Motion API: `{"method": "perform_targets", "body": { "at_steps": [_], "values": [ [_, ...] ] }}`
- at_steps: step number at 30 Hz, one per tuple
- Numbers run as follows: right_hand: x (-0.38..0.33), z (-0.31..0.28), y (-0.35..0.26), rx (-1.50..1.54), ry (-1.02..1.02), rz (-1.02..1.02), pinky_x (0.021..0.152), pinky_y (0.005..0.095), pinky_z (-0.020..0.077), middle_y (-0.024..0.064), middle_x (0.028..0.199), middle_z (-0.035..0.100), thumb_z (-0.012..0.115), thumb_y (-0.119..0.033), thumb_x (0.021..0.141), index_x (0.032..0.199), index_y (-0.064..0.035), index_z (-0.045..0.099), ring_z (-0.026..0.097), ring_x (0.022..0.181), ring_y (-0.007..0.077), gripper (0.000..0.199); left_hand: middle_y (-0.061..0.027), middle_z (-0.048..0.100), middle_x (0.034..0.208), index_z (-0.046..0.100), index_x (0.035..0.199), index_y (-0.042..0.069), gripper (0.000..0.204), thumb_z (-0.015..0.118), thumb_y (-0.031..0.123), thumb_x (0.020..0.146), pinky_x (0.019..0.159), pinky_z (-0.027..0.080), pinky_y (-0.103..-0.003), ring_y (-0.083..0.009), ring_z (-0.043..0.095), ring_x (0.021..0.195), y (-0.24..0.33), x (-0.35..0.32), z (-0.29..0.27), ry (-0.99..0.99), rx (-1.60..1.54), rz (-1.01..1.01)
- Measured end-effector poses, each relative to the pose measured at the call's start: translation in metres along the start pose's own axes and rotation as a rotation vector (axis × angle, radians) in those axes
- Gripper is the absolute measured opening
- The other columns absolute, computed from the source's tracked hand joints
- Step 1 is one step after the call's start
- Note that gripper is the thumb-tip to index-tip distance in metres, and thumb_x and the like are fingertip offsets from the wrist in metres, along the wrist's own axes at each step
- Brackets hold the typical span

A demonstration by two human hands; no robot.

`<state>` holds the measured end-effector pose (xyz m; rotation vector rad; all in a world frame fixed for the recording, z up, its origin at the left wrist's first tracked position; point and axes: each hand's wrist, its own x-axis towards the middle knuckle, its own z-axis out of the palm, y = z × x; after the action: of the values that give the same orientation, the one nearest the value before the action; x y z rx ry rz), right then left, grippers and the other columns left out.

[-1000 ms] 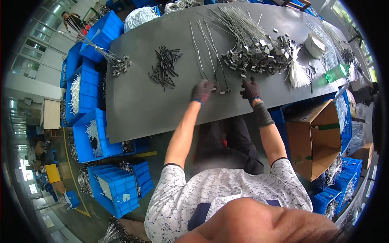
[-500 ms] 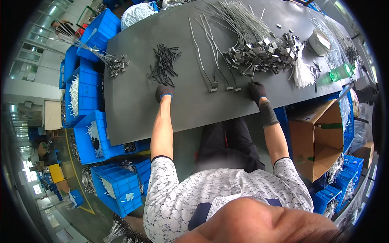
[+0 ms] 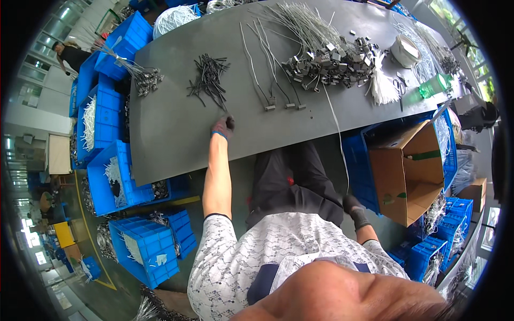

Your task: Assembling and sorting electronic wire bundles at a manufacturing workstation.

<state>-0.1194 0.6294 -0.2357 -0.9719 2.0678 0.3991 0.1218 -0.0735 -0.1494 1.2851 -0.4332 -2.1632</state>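
Fingers of the right hand (image 3: pixel 350 204) look clenched on one end of a pale wire (image 3: pixel 338 125), which runs from the pile (image 3: pixel 334 61) at the far right over the surface's (image 3: pixel 176 144) near edge. In the head view, that hand hangs low beside the person's right leg (image 3: pixel 318 179), arm bent. The left arm (image 3: pixel 218 174) extends straight forward, its hand (image 3: pixel 223 127) low over the surface, fingers curled just near of the black tubes (image 3: pixel 210 75); whether they grip one, I cannot tell. Several plugged wires (image 3: pixel 270 108) lie between tubes and pile. The step in hand looks like taking up one wire and one tube; freeing the wire calls for a gentle, steady pull.
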Motion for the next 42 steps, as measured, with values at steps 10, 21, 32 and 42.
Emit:
{"method": "perform_targets", "body": {
  "at_steps": [10, 21, 32, 42],
  "values": [
    [-0.033, -0.047, -0.064, 0.433, 0.383, -0.179, 0.086, 0.05, 0.0518, 0.0231, 0.107, 0.069, 0.05, -0.022, 0.095, 0.108, -0.0084, 0.068, 0.064, 0.104, 0.043, 0.026, -0.0169, 0.067, 0.1, 0.061, 0.107, 0.005, 0.018, 0.069, 0.006, 0.092, 0.066, 0.063, -0.044, -0.0281, 0.069, 0.082, -0.112, -0.074, 0.152, -0.226, -0.285, -0.134],
    [-0.029, -0.085, -0.066, 0.122, 0.227, -0.088, 0.082, 0.0482, 0.0554, 0.0206, 0.104, 0.071, 0.052, -0.021, 0.092, 0.102, -0.0107, 0.072, 0.068, 0.101, 0.0408, 0.024, -0.0106, 0.067, 0.071, 0.058, 0.092, 0.004, 0.005, 0.057, 0.009, 0.094, 0.057, 0.058, -0.034, -0.019, 0.065, 0.056, -0.069, -0.195, 0.249, -0.158, -0.113, 0.938],
    [-0.048, -0.261, -0.178, 1.485, 0.623, -0.465, 0.077, 0.0306, 0.0518, 0.0153, 0.108, 0.069, 0.06, -0.03, 0.098, 0.123, 0.0004, 0.06, 0.065, 0.091, 0.0191, 0.04, -0.0031, 0.067, 0.065, 0.073, 0.081, 0.0, 0.018, 0.072, 0.019, 0.082, 0.059, 0.048, -0.03, -0.0081, 0.059, 0.064, -0.186, -0.147, 0.194, -0.401, 0.745, 0.645],
    [0.017, -0.374, -0.271, 1.641, 0.33, -0.455, 0.073, 0.0353, 0.0541, 0.0155, 0.116, 0.068, 0.054, -0.044, 0.1, 0.134, -0.0007, 0.052, 0.068, 0.092, 0.0256, 0.055, -0.0051, 0.063, 0.061, 0.07, 0.074, 0.001, 0.023, 0.071, 0.023, 0.08, 0.051, 0.046, -0.034, -0.0117, 0.055, 0.053, -0.136, -0.108, 0.168, -0.348, 1.073, 0.361]
  ]
}}
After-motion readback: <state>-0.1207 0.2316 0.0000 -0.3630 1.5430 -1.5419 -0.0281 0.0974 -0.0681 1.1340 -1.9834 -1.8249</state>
